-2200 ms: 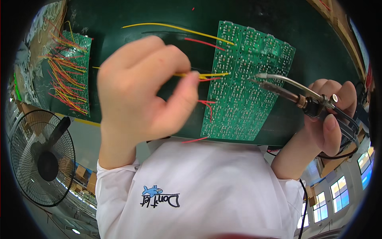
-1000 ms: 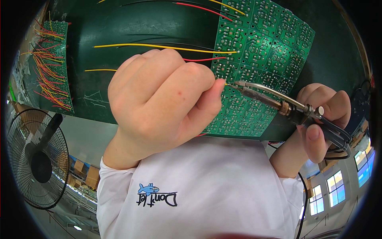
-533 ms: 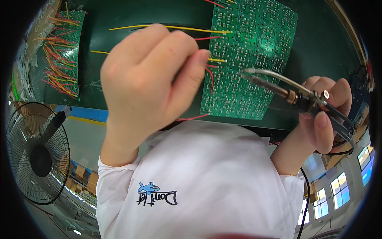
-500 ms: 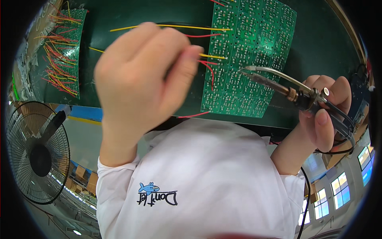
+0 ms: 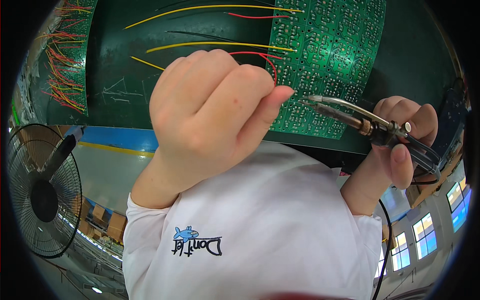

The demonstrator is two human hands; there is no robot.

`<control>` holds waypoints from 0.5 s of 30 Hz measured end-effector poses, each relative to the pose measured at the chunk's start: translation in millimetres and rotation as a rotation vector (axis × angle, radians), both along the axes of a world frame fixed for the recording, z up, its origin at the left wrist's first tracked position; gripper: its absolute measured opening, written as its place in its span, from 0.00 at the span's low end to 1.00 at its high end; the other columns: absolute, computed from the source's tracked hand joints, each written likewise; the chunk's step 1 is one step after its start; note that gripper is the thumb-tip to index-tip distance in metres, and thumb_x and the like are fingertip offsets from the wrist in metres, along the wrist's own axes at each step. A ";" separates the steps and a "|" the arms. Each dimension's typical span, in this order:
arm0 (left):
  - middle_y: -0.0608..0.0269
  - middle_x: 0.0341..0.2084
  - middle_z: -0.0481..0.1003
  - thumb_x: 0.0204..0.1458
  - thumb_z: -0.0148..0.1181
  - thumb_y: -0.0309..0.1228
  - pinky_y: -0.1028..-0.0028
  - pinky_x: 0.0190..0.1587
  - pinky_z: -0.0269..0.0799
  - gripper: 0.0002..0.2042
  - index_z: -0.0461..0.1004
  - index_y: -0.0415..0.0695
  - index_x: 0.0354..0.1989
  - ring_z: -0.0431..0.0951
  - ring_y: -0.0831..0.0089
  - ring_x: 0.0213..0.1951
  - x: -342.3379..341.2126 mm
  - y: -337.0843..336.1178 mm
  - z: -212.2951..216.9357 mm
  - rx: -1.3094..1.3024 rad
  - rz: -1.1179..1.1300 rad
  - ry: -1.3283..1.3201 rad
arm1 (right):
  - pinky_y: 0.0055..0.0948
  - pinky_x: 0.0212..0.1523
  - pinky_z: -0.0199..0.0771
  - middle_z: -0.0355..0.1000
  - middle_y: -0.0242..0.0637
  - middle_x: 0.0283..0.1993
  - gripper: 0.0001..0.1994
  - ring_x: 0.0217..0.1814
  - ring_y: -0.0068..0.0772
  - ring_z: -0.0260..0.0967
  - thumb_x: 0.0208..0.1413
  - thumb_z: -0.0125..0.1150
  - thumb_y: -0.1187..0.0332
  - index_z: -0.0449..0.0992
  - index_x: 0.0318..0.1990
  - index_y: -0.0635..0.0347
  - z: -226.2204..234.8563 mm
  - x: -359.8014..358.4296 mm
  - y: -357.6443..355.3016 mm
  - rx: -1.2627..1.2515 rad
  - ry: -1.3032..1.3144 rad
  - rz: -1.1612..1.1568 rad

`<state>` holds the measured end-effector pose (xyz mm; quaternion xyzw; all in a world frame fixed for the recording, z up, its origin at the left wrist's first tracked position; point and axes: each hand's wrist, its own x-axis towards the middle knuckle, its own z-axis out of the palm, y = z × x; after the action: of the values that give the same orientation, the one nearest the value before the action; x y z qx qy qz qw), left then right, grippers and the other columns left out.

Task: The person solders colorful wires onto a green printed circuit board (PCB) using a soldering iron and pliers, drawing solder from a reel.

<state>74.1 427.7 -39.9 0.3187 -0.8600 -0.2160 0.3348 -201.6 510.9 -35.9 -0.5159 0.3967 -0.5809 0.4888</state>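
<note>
Head view: my left hand [image 5: 210, 120] pinches a red wire [image 5: 257, 54] at the green board [image 5: 325, 60], up at 12 o'clock; my right hand [image 5: 400, 145] grips the soldering iron [image 5: 345, 111]. I think I'm joining it; next, touch tip to wire

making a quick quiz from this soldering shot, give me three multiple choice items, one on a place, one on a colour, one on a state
1. Where is the soldering iron tip?
A. on the green circuit board
B. on the fan
C. on the white shirt

2. What colour is the wire pinched by the left hand?
A. blue
B. red
C. white

3. How is the right hand?
A. open and flat
B. resting on the fan
C. closed around the iron's handle

Answers: 1 A, the tip meets the board beside the left thumb. 2 B, a red wire curves into the fingertips. 3 C, fingers wrap the handle.
</note>
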 end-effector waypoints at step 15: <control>0.68 0.17 0.68 0.50 0.71 0.27 0.76 0.19 0.57 0.10 0.74 0.42 0.24 0.63 0.74 0.18 -3.4 -2.7 2.2 0.034 0.001 -0.029 | 0.19 0.16 0.47 0.65 0.33 0.19 0.22 0.15 0.17 0.52 0.46 0.76 0.63 0.62 0.28 0.56 5.3 23.3 -3.2 0.006 0.075 -0.234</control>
<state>70.7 425.0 -37.6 0.3277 -0.8609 -0.2258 0.3170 -178.3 507.8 -30.6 -0.4860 0.4738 -0.6131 0.4042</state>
